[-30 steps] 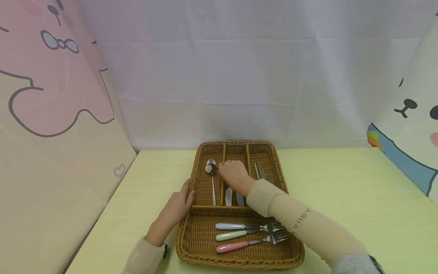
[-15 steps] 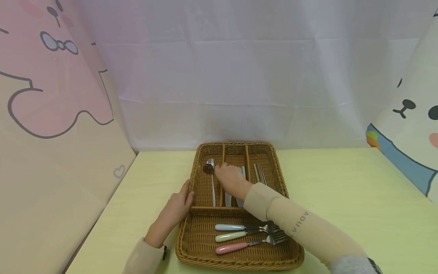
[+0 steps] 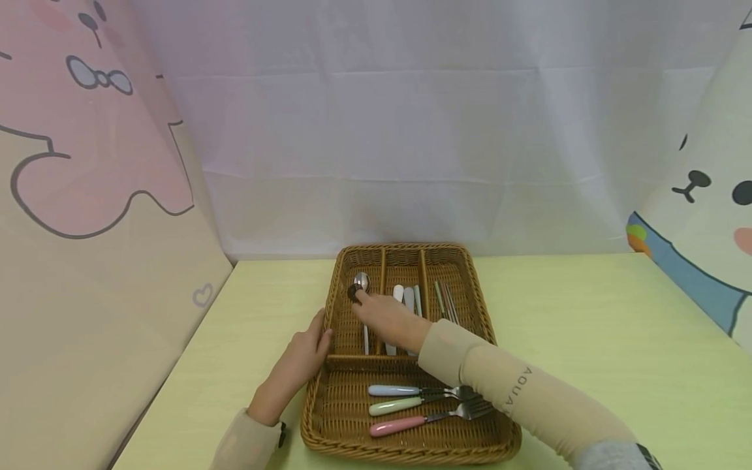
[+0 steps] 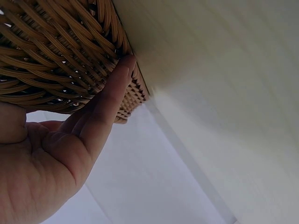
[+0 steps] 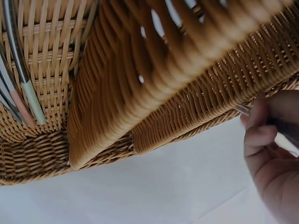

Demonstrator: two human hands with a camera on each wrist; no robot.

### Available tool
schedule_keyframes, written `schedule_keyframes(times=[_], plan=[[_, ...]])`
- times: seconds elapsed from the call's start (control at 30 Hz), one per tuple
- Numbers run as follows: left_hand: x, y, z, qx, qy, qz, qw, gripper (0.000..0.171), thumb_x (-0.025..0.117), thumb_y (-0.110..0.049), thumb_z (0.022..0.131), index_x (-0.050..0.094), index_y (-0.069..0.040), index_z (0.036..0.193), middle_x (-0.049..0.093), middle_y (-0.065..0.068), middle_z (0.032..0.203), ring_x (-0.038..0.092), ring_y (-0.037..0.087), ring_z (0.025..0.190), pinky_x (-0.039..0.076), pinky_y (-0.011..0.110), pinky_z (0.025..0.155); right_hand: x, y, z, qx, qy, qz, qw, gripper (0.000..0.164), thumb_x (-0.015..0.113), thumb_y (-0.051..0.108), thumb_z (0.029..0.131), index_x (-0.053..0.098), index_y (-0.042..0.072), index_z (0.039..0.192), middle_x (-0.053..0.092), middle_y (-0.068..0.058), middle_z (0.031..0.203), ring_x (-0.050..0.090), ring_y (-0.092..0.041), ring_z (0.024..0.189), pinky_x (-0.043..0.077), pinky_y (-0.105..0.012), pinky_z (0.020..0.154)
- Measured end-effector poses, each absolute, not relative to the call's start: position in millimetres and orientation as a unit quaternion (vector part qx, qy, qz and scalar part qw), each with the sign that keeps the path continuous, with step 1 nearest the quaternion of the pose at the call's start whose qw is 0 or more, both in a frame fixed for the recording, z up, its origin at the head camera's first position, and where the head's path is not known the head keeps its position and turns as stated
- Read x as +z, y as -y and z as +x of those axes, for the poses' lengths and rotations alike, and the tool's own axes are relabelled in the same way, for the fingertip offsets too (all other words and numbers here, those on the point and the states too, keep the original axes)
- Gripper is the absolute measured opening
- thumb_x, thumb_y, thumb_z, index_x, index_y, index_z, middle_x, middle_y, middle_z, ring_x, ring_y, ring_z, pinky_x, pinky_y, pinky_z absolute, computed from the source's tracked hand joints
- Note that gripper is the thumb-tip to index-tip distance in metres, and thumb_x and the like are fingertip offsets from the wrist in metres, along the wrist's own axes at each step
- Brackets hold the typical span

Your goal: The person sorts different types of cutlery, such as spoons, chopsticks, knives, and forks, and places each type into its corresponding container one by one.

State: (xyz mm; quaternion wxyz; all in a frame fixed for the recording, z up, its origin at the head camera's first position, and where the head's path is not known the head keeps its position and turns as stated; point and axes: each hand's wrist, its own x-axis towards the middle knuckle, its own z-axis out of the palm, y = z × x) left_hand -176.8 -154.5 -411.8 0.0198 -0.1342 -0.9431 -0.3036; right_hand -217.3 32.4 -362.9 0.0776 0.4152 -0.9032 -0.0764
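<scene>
A brown wicker cutlery basket (image 3: 411, 454) with divided compartments stands on the table. My left hand (image 3: 299, 359) rests against its left outer wall; in the left wrist view the fingers (image 4: 110, 91) lie straight along the weave. My right hand (image 3: 390, 320) reaches over the back left compartment and pinches a spoon (image 3: 354, 293) whose bowl looks dark. In the right wrist view, a bit of its metal shows beyond the fingertips (image 5: 259, 112). Another silver spoon (image 3: 361, 281) lies in that compartment, its handle partly behind the hand.
Knives (image 3: 409, 297) fill part of the back middle compartment. Chopsticks (image 3: 451, 303) lie in the back right one. Forks with blue, green and pink (image 3: 396, 426) handles lie in front. A white curtain (image 3: 435, 156) hangs behind the pale yellow table (image 3: 581, 326).
My right hand has shifted left and slightly toward me with the spoon, from over the middle compartment toward the left one, uncovering the knife handles. The left hand has stayed against the basket.
</scene>
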Motion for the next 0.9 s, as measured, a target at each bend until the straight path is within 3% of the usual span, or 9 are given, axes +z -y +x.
schedule_keyframes(times=[0.37, 0.5, 0.7, 0.9], plan=[[-412.5, 154.8, -177.5, -0.305, 0.944, -0.129, 0.014, 0.051, 0.041, -0.016, 0.097, 0.024, 0.008, 0.139, 0.035, -0.004, 0.043, 0.029, 0.007, 0.032, 0.028, 0.021, 0.033, -363.9, -28.4, -216.0, -0.104, 0.861, 0.493, 0.070, 0.020, 0.067, 0.008, 0.081, 0.066, 0.011, 0.101, 0.061, -0.004, 0.105, 0.058, -0.013, 0.085, 0.050, -0.021, 0.079], [-411.7, 154.5, -177.1, -0.310, 0.942, -0.126, 0.008, 0.052, 0.040, -0.017, 0.097, 0.023, 0.008, 0.139, 0.034, -0.005, 0.043, 0.027, 0.007, 0.032, 0.026, 0.021, 0.033, -365.3, -27.3, -216.3, -0.112, 0.853, 0.507, 0.051, 0.023, 0.069, 0.007, 0.078, 0.067, 0.012, 0.100, 0.062, -0.001, 0.101, 0.057, -0.011, 0.082, 0.050, -0.019, 0.076], [-410.5, 154.6, -177.3, -0.305, 0.943, -0.134, 0.018, 0.051, 0.041, -0.016, 0.097, 0.025, 0.009, 0.138, 0.034, -0.005, 0.043, 0.028, 0.006, 0.033, 0.027, 0.021, 0.034, -367.3, -26.4, -215.8, -0.102, 0.856, 0.506, -0.019, 0.038, 0.069, 0.005, 0.077, 0.063, 0.012, 0.113, 0.062, -0.004, 0.115, 0.061, -0.012, 0.092, 0.049, -0.018, 0.082], [-410.0, 154.3, -177.4, -0.302, 0.944, -0.133, 0.019, 0.051, 0.042, -0.015, 0.097, 0.025, 0.008, 0.139, 0.034, -0.005, 0.043, 0.028, 0.006, 0.033, 0.027, 0.021, 0.034, -370.3, -26.1, -215.5, -0.110, 0.855, 0.505, -0.038, 0.028, 0.064, 0.005, 0.082, 0.064, 0.013, 0.109, 0.063, -0.003, 0.110, 0.061, -0.010, 0.083, 0.051, -0.016, 0.073]])
